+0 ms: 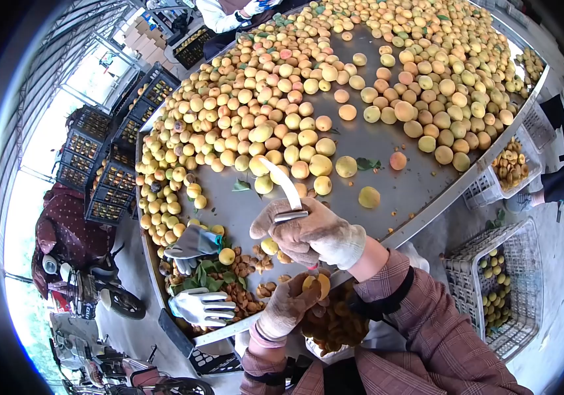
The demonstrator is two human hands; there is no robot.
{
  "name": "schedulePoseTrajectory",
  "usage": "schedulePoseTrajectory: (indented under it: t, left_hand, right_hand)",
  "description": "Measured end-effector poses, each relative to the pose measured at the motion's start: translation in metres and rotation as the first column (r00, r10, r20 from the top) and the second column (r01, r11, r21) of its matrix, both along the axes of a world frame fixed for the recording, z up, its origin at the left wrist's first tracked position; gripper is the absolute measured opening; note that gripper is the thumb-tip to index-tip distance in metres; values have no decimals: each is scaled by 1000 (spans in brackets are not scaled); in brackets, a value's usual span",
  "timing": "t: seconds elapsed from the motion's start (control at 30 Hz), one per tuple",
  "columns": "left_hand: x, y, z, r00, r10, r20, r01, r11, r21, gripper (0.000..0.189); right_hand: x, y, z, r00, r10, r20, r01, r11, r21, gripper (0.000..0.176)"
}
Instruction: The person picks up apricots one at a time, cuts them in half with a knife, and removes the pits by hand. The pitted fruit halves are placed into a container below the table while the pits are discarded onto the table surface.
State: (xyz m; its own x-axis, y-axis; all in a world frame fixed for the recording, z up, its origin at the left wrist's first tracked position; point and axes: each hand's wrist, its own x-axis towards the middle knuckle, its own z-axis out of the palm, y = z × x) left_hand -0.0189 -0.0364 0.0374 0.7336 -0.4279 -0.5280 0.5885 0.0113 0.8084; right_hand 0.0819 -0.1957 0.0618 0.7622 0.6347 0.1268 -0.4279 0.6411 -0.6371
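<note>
My right hand [321, 232], in a soiled work glove, is closed around a knife whose pale curved blade [283, 184] points up and away from me. Below it, at the table's near edge, my gloved left hand [285, 308] grips a cut apricot [319, 283] with its orange flesh showing. Under the hands sits a container of apricot halves [336, 326], its rim partly hidden by my arms. Cut apricot pieces [246, 266] and green leaves lie on the metal table [394, 197] left of my hands.
Whole apricots [242, 99] heap across the table. Two loose gloves, one grey [193, 245] and one white [203, 307], lie at the left. A grey basket [532, 263] stands on the right. Black crates [84, 148] and motorbikes [111, 296] are left. Co-workers [223, 13] stand around.
</note>
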Motion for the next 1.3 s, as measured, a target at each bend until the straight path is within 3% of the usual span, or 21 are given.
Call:
schedulePoseTrajectory:
  t: [0.1,0.17,0.23,0.37,0.43,0.47,0.5,0.57,0.7,0.77,0.87,1.0,1.03,1.07,1.1,1.13,1.17,1.2,1.23,1.27,1.3]
  left_hand:
    - [-1,1,4,995,-76,71,76,997,7,42]
    - [-3,7,4,992,-92,82,98,993,-63,52]
    - [-2,9,-2,981,-117,152,155,949,-274,60]
    - [-4,11,-15,970,-90,226,185,876,-445,60]
    - [0,12,-18,957,-77,280,208,855,-474,56]
    - [2,11,-17,984,49,172,19,928,-372,55]
    - [3,9,-14,978,192,83,-167,955,-244,55]
    - [2,9,-14,916,393,79,-330,850,-412,54]
    - [5,8,-14,896,444,-26,-401,783,-475,56]
    - [2,4,-17,896,437,-72,-414,768,-488,56]
    - [-1,-8,-11,884,463,-65,-453,813,-365,47]
    - [-1,-8,-14,887,461,-17,-437,826,-355,47]
    - [-1,-11,-8,897,412,161,-397,910,-119,45]
    - [-1,-13,-5,895,312,318,-368,920,133,43]
    - [-1,-10,-14,897,310,315,-366,921,135,43]
    - [0,-5,-30,707,7,708,-425,803,417,42]
    - [-1,-1,-41,396,-410,822,-578,584,570,40]
    - [4,-20,-19,471,-119,874,-512,770,381,34]
    - [3,-19,-22,475,-119,872,-507,772,382,34]
    - [0,-16,-27,689,234,686,-478,858,188,34]
    - [0,-15,-28,807,488,334,-510,860,-23,33]
  right_hand:
    - [7,0,-20,991,89,-99,-77,989,127,30]
    - [11,4,-31,924,223,-310,-85,911,403,27]
    - [9,9,-36,909,253,-331,-86,891,446,25]
    - [4,15,-45,885,281,-371,-42,841,539,22]
    - [4,19,-39,899,163,-407,87,843,530,26]
    - [1,17,-35,872,-87,-481,235,938,257,26]
    - [3,15,-32,874,-249,-418,357,911,204,26]
    - [6,0,-24,851,-464,-247,522,799,298,25]
    - [-10,3,-14,829,-545,-127,559,802,209,24]
    - [-16,5,-7,816,-558,-148,577,792,198,22]
    - [-16,5,-8,825,-561,-61,562,806,188,22]
    - [-25,1,-2,864,-491,116,485,871,73,25]
    - [-26,3,-1,859,-479,181,478,877,49,25]
    - [-27,5,-1,833,-462,303,494,869,-32,25]
    - [-28,11,2,782,-477,402,548,833,-77,24]
    - [-27,15,1,792,-452,412,529,843,-92,23]
    - [-27,16,-1,800,-425,422,510,853,-108,23]
    - [-26,13,1,800,-428,421,514,851,-110,23]
    - [-25,8,7,883,-396,251,439,886,-147,23]
    - [-25,5,10,934,-349,73,356,919,-167,22]
    - [-25,6,9,934,-349,72,356,919,-168,22]
